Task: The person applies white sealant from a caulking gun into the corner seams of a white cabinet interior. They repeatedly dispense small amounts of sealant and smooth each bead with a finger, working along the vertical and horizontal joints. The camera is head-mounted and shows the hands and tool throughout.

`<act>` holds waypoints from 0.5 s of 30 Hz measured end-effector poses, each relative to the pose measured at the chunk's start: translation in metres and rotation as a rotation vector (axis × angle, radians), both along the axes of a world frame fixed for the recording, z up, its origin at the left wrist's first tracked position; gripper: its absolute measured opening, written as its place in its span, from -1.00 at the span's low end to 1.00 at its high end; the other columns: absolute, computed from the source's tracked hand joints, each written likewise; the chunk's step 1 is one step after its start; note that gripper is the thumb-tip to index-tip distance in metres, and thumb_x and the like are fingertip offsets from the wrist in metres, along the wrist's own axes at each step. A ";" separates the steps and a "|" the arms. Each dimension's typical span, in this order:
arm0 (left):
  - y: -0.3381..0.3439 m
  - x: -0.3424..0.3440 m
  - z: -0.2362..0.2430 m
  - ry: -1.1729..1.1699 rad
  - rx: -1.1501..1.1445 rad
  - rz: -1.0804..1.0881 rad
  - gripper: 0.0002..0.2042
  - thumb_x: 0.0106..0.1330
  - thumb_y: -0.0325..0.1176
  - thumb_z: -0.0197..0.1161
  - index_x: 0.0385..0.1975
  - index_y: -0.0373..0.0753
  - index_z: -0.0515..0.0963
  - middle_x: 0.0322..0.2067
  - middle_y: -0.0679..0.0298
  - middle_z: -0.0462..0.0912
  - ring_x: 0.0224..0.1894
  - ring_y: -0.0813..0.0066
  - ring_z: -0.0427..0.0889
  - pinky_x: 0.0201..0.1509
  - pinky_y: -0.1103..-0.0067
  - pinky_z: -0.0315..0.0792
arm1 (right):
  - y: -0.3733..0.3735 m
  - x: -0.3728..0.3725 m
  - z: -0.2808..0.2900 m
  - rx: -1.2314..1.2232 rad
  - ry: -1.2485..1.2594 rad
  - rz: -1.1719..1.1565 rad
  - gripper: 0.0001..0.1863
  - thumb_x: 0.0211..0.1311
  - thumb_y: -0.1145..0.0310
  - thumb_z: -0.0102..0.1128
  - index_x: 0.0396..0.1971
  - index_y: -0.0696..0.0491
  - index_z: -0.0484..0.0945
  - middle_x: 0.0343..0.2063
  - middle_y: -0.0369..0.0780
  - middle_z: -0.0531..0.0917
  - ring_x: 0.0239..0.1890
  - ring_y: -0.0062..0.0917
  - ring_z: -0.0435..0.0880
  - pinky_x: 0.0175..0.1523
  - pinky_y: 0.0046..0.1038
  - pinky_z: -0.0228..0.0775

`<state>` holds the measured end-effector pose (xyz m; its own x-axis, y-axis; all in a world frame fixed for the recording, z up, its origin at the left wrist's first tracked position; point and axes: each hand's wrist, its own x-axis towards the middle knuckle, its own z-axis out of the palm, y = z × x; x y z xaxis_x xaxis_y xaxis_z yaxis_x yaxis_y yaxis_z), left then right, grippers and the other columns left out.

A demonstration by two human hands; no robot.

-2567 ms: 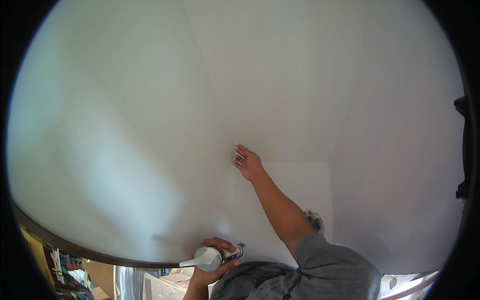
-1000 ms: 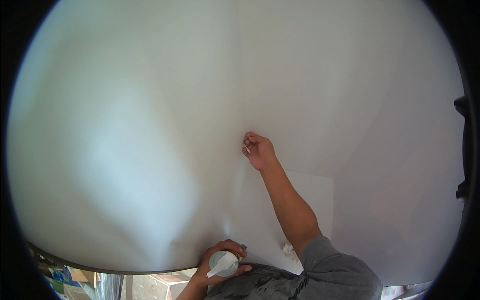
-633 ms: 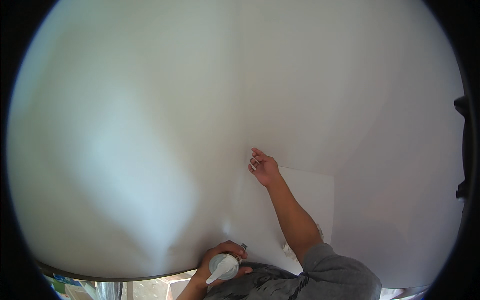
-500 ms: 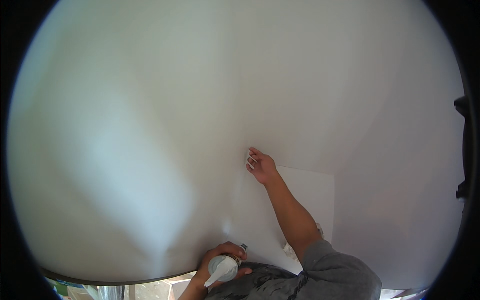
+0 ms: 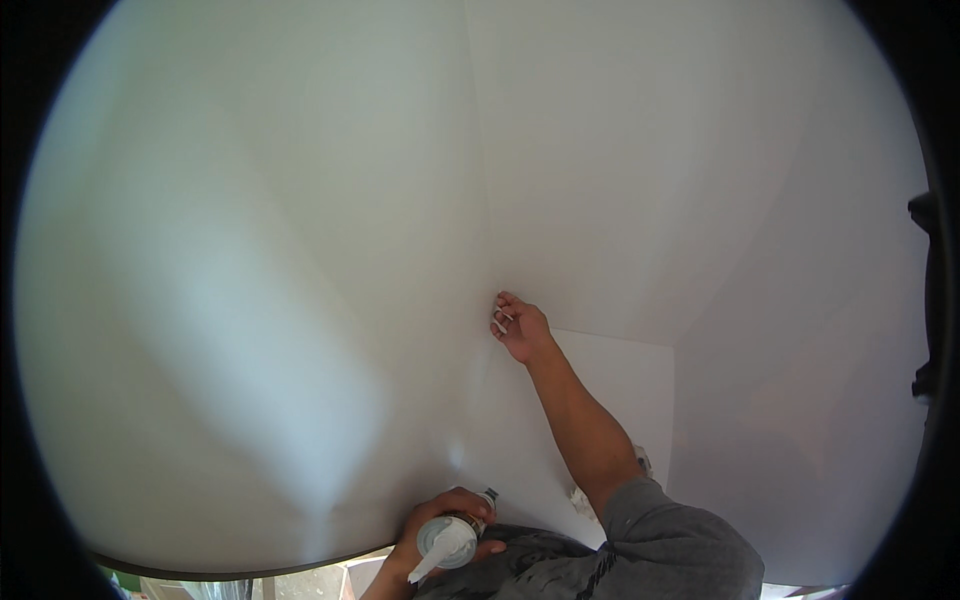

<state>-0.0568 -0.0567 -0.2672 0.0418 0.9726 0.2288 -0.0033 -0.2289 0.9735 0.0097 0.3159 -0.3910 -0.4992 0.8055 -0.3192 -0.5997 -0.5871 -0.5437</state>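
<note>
Down at the lower middle, my left hand (image 5: 455, 503) wraps around a sealant tube (image 5: 447, 541). Its round end faces up, and a white tapered nozzle (image 5: 433, 560) points toward the lower left. A small metal-looking piece shows beyond the fingers. My right arm reaches up to the corner seam (image 5: 488, 215) between two pale walls. There my right hand (image 5: 518, 328) has its fingers bent with the tips at the seam. Something white shows between these fingers; whether it is a small object or smeared sealant is unclear.
A pale wall (image 5: 250, 300) fills the left and another wall (image 5: 620, 170) the right. They meet a flat pale surface (image 5: 620, 380) beneath my right arm. Whitish crumpled material (image 5: 583, 503) lies by my elbow. A dark curved edge (image 5: 250, 574) runs along the lower left.
The view has shifted slightly, and the seam above my right hand shows more sharply. My right hand stays at nearly the same spot on the seam; my left hand keeps its hold.
</note>
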 end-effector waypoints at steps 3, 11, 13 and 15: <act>0.000 0.000 -0.002 -0.023 0.005 0.004 -0.48 0.02 -0.54 0.70 -0.05 -0.12 0.55 -0.17 0.21 0.70 -0.09 0.37 0.73 0.05 0.45 0.62 | 0.002 -0.002 0.002 0.006 0.007 0.000 -0.67 0.26 0.55 0.06 0.00 -0.02 0.54 -0.25 -0.41 0.56 -0.27 -0.60 0.46 0.03 -0.34 0.36; -0.001 -0.001 0.001 -0.005 -0.017 -0.005 -0.49 0.01 -0.56 0.70 -0.06 -0.13 0.56 -0.17 0.20 0.69 -0.07 0.36 0.72 0.07 0.43 0.61 | 0.005 -0.010 0.013 -0.028 -0.038 -0.016 -0.76 0.20 0.54 0.07 -0.16 -0.04 0.54 -0.32 -0.41 0.55 -0.31 -0.62 0.47 -0.06 -0.40 0.32; -0.001 -0.001 0.003 -0.011 -0.024 -0.009 -0.49 0.01 -0.56 0.69 -0.05 -0.14 0.56 -0.16 0.20 0.69 -0.06 0.36 0.71 0.07 0.42 0.61 | 0.005 -0.011 0.019 0.004 0.024 0.000 -0.80 0.20 0.53 0.08 -0.20 -0.04 0.54 -0.33 -0.42 0.55 -0.32 -0.62 0.47 -0.08 -0.41 0.32; -0.001 -0.001 0.003 -0.012 -0.026 -0.013 -0.48 0.01 -0.56 0.69 -0.05 -0.14 0.56 -0.16 0.19 0.69 -0.06 0.35 0.71 0.07 0.42 0.61 | 0.006 -0.012 0.024 0.014 0.035 0.000 -0.84 0.21 0.52 0.09 -0.24 -0.05 0.54 -0.35 -0.42 0.54 -0.33 -0.62 0.47 -0.09 -0.41 0.31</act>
<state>-0.0579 -0.0579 -0.2640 0.0518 0.9776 0.2041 -0.0178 -0.2034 0.9789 -0.0024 0.3217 -0.3668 -0.5097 0.8099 -0.2903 -0.6189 -0.5795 -0.5302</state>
